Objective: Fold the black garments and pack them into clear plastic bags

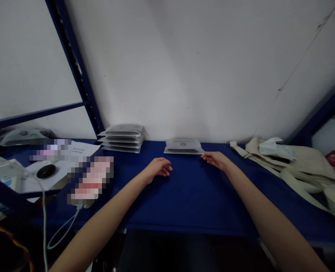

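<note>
The right hand [215, 158] was at a frosted plastic pouch [183, 145] on the blue table [170, 200]. Its fingertips were touching the front right corner, with the thumb and first finger close together. I could not tell if they were pinching the corner or just resting on it. The left hand [158, 169] had nothing in it. Its fingers were loose and a bit curled, with a gap between the thumb and the rest.

The pouch lay flat near the white wall [190, 75], with something dark and a round mark showing in it. It was past both hands, a little in front of them and between them. The left hand was near its left side but not touching it.

The step in hand looked like placing or picking up this one pouch. The next move seemed to call for a clear choice by the right hand: grip the corner well, or let go gently so the pouch would not slide.

A neat stack of pouches [120, 138] stood to the left, also by the wall, well apart from the single one.
</note>
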A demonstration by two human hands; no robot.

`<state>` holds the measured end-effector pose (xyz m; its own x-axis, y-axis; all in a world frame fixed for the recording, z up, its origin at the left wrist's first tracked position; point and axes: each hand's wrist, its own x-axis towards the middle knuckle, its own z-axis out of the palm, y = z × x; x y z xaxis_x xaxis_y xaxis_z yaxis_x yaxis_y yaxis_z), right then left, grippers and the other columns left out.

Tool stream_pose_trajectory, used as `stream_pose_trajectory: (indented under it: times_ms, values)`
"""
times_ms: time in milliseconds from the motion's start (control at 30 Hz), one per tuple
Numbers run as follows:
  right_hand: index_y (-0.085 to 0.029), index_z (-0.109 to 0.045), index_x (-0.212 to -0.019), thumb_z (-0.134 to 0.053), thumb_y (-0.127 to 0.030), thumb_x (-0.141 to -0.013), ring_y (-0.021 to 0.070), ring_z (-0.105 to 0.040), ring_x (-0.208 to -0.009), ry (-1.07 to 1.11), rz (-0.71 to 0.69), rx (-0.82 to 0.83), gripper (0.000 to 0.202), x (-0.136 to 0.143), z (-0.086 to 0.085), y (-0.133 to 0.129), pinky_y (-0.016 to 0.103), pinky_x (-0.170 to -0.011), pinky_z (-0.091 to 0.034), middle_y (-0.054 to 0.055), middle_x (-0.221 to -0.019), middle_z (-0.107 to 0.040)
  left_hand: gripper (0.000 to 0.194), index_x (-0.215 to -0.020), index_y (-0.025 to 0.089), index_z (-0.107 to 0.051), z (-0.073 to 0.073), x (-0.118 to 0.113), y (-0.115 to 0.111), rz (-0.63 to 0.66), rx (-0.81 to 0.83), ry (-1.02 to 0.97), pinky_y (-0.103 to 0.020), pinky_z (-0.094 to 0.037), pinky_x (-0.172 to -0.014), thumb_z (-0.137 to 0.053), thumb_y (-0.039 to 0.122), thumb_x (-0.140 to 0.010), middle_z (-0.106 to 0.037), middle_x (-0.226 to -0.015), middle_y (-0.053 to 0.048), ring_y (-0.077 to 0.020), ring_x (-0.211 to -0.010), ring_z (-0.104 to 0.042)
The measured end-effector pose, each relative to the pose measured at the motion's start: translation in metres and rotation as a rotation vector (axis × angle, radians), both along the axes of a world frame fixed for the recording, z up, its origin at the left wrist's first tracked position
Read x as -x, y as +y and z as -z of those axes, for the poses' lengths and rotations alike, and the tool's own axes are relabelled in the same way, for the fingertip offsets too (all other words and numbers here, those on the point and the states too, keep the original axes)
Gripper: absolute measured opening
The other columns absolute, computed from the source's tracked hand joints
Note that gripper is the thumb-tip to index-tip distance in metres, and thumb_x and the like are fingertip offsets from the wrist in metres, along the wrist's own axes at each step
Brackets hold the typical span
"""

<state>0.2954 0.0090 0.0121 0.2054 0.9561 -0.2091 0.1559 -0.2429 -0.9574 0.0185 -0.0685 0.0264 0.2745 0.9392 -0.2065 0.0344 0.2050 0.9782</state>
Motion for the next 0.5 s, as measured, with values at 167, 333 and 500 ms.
stream_pose_trajectory:
  times_ms: [167, 333, 500]
  values:
    - [-0.013, -0.058, -0.062, -0.055, -0.012, -0.083, 0.0068, -0.055, -0.046, 0.056, 0.007, 0.031, 0.021, 0.008, -0.003, -0.001, 0.014, -0.043, -0.043, 0.003, -0.054, -0.061, 0.011, -0.077, 0.013, -0.055, -0.001, -0.033, -0.006, 0.117, 0.12, -0.034, -0.02, -0.042, -0.049, -0.047, 0.019, -0.081, -0.063, -0.063, -0.002, -0.0086, -0.045, -0.056]
    - [-0.012, -0.053, -0.054, -0.052, -0.014, -0.085, 0.004, -0.045, -0.036, 0.06, 0.011, 0.037, 0.031, 0.01, -0.005, -0.001, 0.012, -0.036, -0.035, -0.002, -0.042, -0.05, 0.017, -0.084, 0.01, -0.055, -0.001, -0.083, 0.007, 0.08, 0.206, -0.049, -0.02, -0.04, -0.044, -0.042, 0.02, -0.087, -0.059, -0.054, -0.002, -0.0104, -0.04, -0.054]
    - [-0.015, -0.047, -0.046, -0.055, -0.019, -0.082, 0.0036, -0.036, -0.03, 0.049, -0.008, 0.019, 0.037, 0.013, -0.007, -0.005, 0.015, -0.031, -0.029, -0.004, -0.034, -0.042, 0.028, -0.098, 0.006, -0.054, -0.001, -0.139, 0.032, -0.043, 0.227, -0.186, -0.02, -0.043, -0.046, -0.035, 0.025, -0.091, -0.055, -0.053, 0.0, -0.0099, -0.041, -0.053]
